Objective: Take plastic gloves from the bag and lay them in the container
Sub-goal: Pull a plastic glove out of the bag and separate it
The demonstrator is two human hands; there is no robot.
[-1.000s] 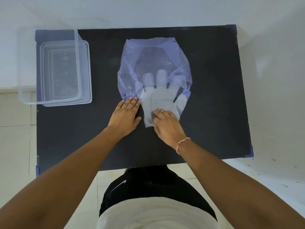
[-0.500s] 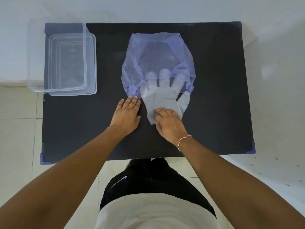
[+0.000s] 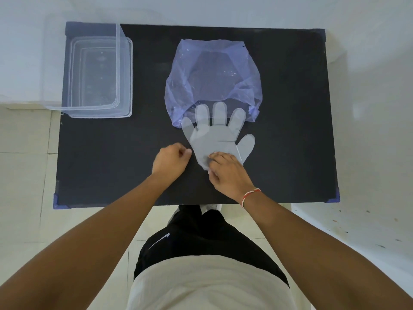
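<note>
While seen from the head camera: clear plastic container [image 3: 100, 72] at the far left corner of the black table [image 3: 290, 130], uncovered, nothing visible inside; what looks like a second clear piece nested under or beside it, cannot tell which. Translucent purple bag [image 3: 212, 79] lying flat at the table's middle, mouth toward the person, contents hard to make out through the film. Plastic glove [image 3: 216, 135] spread flat just before the bag's mouth, finger tips overlapping the bag's near edge, thumb pointing right, cuff nearest the person. Right hand [image 3: 228, 173] resting on the cuff, fingertips pressed down onto the film, a red-and-white thread band [image 3: 250, 195] at the wrist. Left hand [image 3: 171, 163] just left of the glove, fingers curled in, thumb and forefinger pressed together near the glove's edge; cannot tell whether any film pinched. Nothing lying between glove and container. Pale tiled floor [image 3: 26, 175] and white wall around; blue caps on the table's near corners.
</note>
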